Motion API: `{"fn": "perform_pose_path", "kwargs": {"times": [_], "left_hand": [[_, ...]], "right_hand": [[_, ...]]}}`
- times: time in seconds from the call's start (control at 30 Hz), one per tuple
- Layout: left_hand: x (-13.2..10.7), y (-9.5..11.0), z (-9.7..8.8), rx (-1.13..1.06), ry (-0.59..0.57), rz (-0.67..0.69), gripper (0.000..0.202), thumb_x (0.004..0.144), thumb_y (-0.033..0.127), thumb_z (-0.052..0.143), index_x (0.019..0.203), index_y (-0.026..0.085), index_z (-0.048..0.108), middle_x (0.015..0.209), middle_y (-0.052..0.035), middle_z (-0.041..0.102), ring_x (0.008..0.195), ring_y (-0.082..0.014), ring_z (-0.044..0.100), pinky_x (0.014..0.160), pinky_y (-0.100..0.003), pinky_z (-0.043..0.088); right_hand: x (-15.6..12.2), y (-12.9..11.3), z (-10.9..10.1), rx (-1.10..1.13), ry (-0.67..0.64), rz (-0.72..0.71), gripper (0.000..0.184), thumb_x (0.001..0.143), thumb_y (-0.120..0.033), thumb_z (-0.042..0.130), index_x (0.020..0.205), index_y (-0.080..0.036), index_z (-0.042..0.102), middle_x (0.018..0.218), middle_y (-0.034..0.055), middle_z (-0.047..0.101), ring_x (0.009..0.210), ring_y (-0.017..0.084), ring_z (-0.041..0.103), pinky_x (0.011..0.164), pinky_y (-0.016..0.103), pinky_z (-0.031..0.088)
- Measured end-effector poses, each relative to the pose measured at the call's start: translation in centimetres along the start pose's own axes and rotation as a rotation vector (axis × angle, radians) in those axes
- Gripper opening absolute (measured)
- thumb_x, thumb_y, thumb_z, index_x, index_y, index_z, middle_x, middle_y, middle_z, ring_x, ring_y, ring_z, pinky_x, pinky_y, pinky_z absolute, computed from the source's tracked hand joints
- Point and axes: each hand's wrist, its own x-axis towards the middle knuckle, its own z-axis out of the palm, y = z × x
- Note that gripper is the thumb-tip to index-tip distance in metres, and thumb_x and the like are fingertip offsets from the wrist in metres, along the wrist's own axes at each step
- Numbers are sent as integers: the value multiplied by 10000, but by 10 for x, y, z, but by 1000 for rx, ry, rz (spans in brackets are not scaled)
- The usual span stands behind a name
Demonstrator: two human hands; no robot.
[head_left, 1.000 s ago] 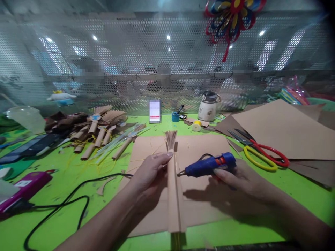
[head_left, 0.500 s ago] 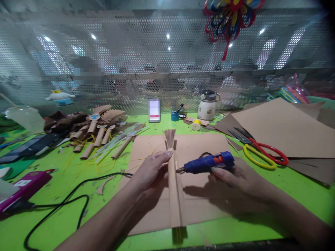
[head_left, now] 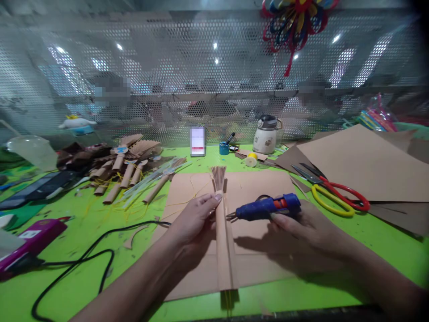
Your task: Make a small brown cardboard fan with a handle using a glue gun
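My left hand (head_left: 194, 219) grips a long folded strip of brown pleated paper (head_left: 224, 250), whose far end fans out above my fingers. My right hand (head_left: 303, 226) holds a blue glue gun (head_left: 268, 207) with an orange trigger. Its nozzle points left and sits right beside the strip, just past my left fingertips. Both hands work over a brown cardboard sheet (head_left: 261, 188) lying on the green table (head_left: 83, 210).
Red and yellow scissors (head_left: 335, 194) lie on brown card sheets at the right. A pile of rolled paper pieces (head_left: 124, 167) sits at the left, with a black cable (head_left: 87, 259) and a pink device (head_left: 30, 239). A white bottle (head_left: 265, 135), phone and mesh screen stand behind.
The glue gun has shifted slightly left, its nozzle closer to the pleated strip. My left hand has kept its hold on the strip.
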Motion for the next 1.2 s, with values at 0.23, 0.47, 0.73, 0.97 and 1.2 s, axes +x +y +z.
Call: {"fn": "perform_pose_path", "kwargs": {"times": [0.23,0.47,0.73,0.97,1.2], "left_hand": [[1,0,-2,5,-11,-9,207,725,266,735,850,114,672,688,-41,657,566,-111,580,573,-224,478],[1,1,-2,-14,6,-24,221,705,244,746,872,116,679,696,-55,670,620,-151,626,578,-242,499],[-6,0,8,-25,18,-14,158,744,224,715,849,115,672,748,-54,677,597,-101,600,571,-193,491],[-8,2,8,-61,6,-46,120,754,174,695,861,121,680,714,-55,687,573,-116,615,550,-203,513],[-10,5,9,-24,-34,-87,168,796,196,633,934,116,687,703,-87,695,617,-188,659,586,-287,543]], "right_hand": [[-2,6,-1,0,-34,-27,311,895,-467,478,825,-185,591,701,15,564,641,165,523,546,262,416],[0,2,-3,-13,-15,-8,375,893,-504,458,754,-176,576,657,13,533,602,151,496,514,257,392],[8,5,1,71,63,41,422,908,-503,436,716,-158,584,619,3,502,572,130,466,497,259,390],[7,5,-1,62,43,66,439,905,-507,448,714,-140,594,624,17,543,579,128,495,502,243,386],[3,9,-6,27,-13,36,446,896,-522,452,725,-143,612,602,14,526,549,125,474,479,232,359]]}}
